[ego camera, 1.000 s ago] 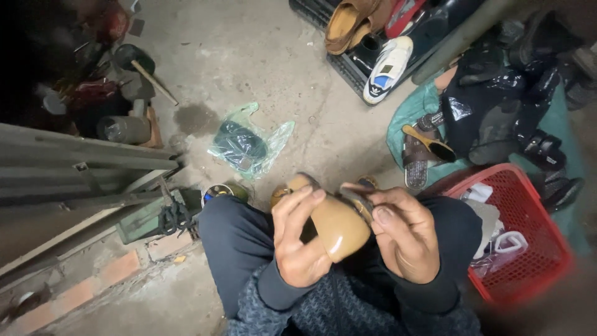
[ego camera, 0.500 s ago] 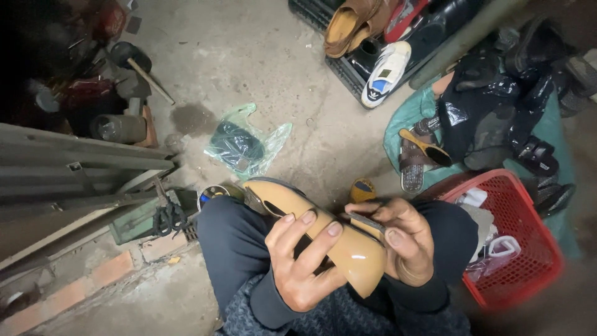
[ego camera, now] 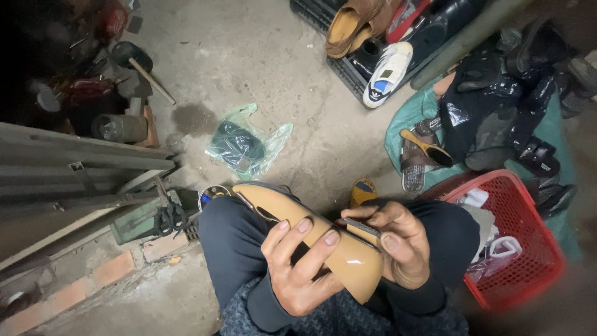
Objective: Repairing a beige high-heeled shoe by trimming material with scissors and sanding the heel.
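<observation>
A tan flat shoe (ego camera: 348, 258) lies sole-up across my lap, toe toward me. My left hand (ego camera: 298, 267) cradles it from the left, fingers spread over the sole. At the shoe's right edge my right hand (ego camera: 398, 242) pinches a thin dark blade-like tool (ego camera: 360, 227) against the sole. My knees in dark trousers (ego camera: 227, 242) are under the shoe.
A red plastic basket (ego camera: 528, 249) stands at my right. Shoes and sandals (ego camera: 429, 149) are piled on a green sheet and a black crate (ego camera: 348, 68) ahead right. A plastic bag (ego camera: 245, 146) lies on the concrete floor. A hammer (ego camera: 140, 65) and metal rails (ego camera: 81, 162) are at left.
The shoe has been turned and laid lengthwise, its sole now facing up. My left fingers have spread across it, and my right hand has shifted to its right edge.
</observation>
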